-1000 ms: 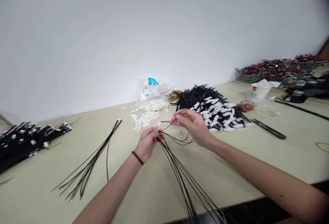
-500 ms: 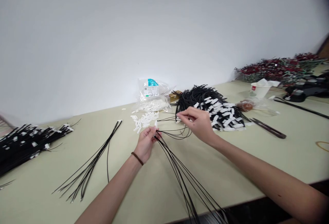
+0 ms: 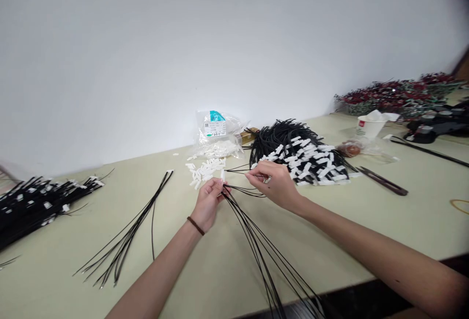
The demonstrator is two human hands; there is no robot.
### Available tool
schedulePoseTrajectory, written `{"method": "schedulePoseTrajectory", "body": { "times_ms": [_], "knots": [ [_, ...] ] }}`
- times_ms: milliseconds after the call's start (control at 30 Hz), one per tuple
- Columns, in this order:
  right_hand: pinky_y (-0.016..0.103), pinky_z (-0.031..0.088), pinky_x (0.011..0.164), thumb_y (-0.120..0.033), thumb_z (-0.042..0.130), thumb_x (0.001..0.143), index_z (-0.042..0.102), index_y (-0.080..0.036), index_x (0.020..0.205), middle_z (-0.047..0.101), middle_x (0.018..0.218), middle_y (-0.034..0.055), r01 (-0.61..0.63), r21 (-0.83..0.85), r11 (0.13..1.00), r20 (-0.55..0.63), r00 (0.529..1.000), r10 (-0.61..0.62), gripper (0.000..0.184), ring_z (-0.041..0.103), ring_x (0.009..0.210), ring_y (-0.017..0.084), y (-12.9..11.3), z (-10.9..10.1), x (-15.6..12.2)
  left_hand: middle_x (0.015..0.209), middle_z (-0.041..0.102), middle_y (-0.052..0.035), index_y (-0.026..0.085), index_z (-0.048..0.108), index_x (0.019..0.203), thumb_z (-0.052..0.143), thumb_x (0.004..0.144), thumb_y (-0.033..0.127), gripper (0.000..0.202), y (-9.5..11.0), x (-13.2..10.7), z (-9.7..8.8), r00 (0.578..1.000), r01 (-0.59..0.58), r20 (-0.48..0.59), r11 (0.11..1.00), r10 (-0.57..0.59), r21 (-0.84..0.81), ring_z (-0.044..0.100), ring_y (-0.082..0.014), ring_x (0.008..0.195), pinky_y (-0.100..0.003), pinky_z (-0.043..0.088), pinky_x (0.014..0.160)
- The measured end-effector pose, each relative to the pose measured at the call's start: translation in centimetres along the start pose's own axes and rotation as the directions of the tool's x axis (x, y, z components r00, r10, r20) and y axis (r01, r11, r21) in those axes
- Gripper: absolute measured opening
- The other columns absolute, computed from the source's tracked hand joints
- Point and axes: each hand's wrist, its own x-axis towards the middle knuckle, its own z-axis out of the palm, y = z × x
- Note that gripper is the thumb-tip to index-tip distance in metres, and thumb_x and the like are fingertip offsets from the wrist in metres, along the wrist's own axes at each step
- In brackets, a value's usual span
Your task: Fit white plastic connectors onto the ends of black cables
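Where left hand [image 3: 208, 201] pinches oblong connector [image 3: 223, 175], slender wires [image 3: 261, 259] fan.

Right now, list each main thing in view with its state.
Left hand: closed on a wired white connector.
Black wires: splayed, trailing over the table's near edge.
Right hand: fingers pinched together; grip on wires unclear.
Small wire bundle: lying fanned out.
Loose white connectors: scattered.
Plastic bag: partly filled.
Cable heap: piled, white ends showing.
Paper cup: upright, tissue sticking out.
Snips: lying down, opening unclear.
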Motion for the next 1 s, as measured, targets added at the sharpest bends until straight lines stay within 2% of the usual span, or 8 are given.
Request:
{"method": "schedulePoseTrajectory", "body": {
  "times_ms": [267,433,567,667,800,900,1000],
  "knots": [
    [0.022,0.030,0.051,-0.020,0.053,0.079,0.055,-0.016,0.059,0.043,0.052,-0.0022,-0.052,0.021,0.998,0.012,0.999,0.052,0.020,0.039,0.053,0.009,0.08,0.17,-0.14,0.063,0.059,0.0005,0.015,0.059,0.069,0.070,0.063,0.038,0.026,0.12,-0.14,0.09,1.000,-0.029,0.008,1.000,0.029,0.010,0.051,-0.0092,0.059,-0.021,0.040,0.061],
    [0.022,0.031,0.050,-0.021,0.054,0.078,0.055,-0.015,0.059,0.047,0.052,-0.0014,-0.110,0.091,0.990,0.029,0.994,0.108,0.020,0.040,0.051,0.009,-0.21,0.29,-0.20,0.061,0.059,-0.0002,0.015,0.058,0.069,0.068,0.065,0.038,0.026,0.21,-0.19,0.07,0.998,-0.063,0.005,0.995,0.063,0.076,0.051,-0.0103,0.058,-0.023,0.040,0.061],
    [0.022,0.031,0.050,-0.021,0.053,0.079,0.052,-0.016,0.059,0.046,0.053,-0.0018,-0.130,0.089,0.987,0.037,0.991,0.127,0.021,0.040,0.052,0.009,-0.29,0.19,-0.12,0.063,0.059,-0.0005,0.014,0.058,0.069,0.065,0.069,0.039,0.026,0.26,-0.20,-0.08,0.995,-0.097,0.049,0.985,0.091,0.141,0.051,-0.0104,0.059,-0.023,0.039,0.062],
    [0.024,0.034,0.057,-0.021,0.051,0.081,0.052,-0.016,0.063,0.047,0.058,-0.0003,-0.064,0.000,0.998,0.043,0.997,0.064,0.018,0.042,0.059,0.012,-0.13,0.07,-0.06,0.062,0.058,0.0002,0.014,0.057,0.070,0.062,0.072,0.039,0.025,0.40,-0.28,-0.13,0.991,-0.114,0.091,0.977,0.099,0.180,0.050,-0.0099,0.057,-0.023,0.039,0.061],
    [0.030,0.038,0.069,-0.023,0.051,0.083,0.052,-0.017,0.072,0.053,0.079,0.0052,0.070,-0.098,0.993,0.043,0.997,-0.066,0.013,0.044,0.076,0.016,0.11,0.17,-0.14,0.062,0.057,0.0004,0.014,0.057,0.070,0.061,0.074,0.039,0.025,0.66,-0.49,0.00,0.984,-0.138,0.145,0.958,0.104,0.250,0.051,-0.0103,0.058,-0.023,0.039,0.061],
    [0.032,0.040,0.077,-0.020,0.048,0.084,0.049,-0.018,0.073,0.055,0.091,0.0069,0.133,-0.017,0.991,0.109,0.986,-0.130,0.012,0.048,0.086,0.017,0.01,0.25,-0.16,0.061,0.056,0.0005,0.014,0.057,0.069,0.060,0.074,0.040,0.026,0.79,-0.66,0.16,0.976,-0.143,0.203,0.944,0.084,0.297,0.052,-0.0110,0.059,-0.024,0.039,0.061],
    [0.033,0.040,0.086,-0.017,0.044,0.086,0.045,-0.019,0.074,0.057,0.104,0.0080,0.108,0.138,0.985,0.215,0.967,-0.136,0.013,0.049,0.101,0.017,-0.30,0.11,-0.07,0.061,0.055,0.0004,0.014,0.057,0.069,0.060,0.074,0.040,0.027,0.90,-0.75,0.26,0.967,-0.144,0.244,0.942,0.070,0.303,0.052,-0.0110,0.059,-0.024,0.039,0.060]
  ]
}}
